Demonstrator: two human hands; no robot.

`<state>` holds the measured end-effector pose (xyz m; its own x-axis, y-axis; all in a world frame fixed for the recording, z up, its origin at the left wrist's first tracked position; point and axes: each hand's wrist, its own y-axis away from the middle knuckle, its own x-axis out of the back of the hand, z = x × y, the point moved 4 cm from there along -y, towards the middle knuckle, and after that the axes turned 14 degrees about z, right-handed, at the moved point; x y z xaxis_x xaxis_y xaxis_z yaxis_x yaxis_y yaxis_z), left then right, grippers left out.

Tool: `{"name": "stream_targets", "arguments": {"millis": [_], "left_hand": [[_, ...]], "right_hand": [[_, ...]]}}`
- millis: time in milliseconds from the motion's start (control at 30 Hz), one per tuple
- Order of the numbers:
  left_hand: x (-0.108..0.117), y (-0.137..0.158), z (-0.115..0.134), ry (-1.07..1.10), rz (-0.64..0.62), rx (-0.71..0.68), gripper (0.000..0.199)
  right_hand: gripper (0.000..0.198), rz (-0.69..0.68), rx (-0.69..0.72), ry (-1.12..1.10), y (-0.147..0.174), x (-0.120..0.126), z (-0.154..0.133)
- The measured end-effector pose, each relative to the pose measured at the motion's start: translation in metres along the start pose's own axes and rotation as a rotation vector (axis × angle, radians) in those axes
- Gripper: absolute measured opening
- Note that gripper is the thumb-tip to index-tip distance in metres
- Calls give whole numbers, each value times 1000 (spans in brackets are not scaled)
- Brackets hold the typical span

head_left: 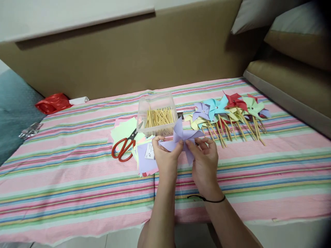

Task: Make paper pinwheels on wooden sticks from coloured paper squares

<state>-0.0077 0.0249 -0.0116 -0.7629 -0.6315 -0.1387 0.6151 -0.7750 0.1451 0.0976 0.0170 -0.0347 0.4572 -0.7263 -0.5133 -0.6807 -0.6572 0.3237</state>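
Note:
A purple paper pinwheel (179,132) is held up between my two hands. My left hand (167,153) grips it from the left, thumb pressed at its centre. From the right, my right hand (205,156) pinches it, with its thumb also at the middle. Whether anything small sits under the thumbs is hidden. Just beyond is a clear plastic box (156,100) of wooden sticks (160,116). Left of my hands lie red-handled scissors (124,148), green paper sheets (125,130), purple paper squares (144,162) and a small white card (149,151).
Several finished pinwheels on sticks (217,105) lie in a pile at the right. A red plastic bag (54,103) and a clear packet (30,131) are at the far left. The striped cloth (77,165) meets a brown panel (124,58) behind and a cushion (289,89) at right.

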Motion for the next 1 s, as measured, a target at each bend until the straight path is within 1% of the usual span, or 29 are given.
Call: {"name": "stream_targets", "arguments": {"millis": [133,233,333,500,767,1000], "left_hand": [[0,-2,-1,18,-23,-1,51],[2,-4,-1,-15,-19,-14,51],[3,-4,-1,-34,-17,-17,51],[2,-2,0,-24,-18,-11,51],[0,-4,-1,20,-55,-3,54],[0,-5,-3,35,-79,5,56]], "right_hand": [[60,-97,-86,60,-3,-4,-2],[67,-165,-72,106,-6,-3,-5],[65,-200,-32,133,-7,-2,-8],[63,-174,-40,131,-8,-2,-8],[66,-129,-40,156,-7,-2,-9],[66,-129,-18,188,-9,-2,-10]]}}
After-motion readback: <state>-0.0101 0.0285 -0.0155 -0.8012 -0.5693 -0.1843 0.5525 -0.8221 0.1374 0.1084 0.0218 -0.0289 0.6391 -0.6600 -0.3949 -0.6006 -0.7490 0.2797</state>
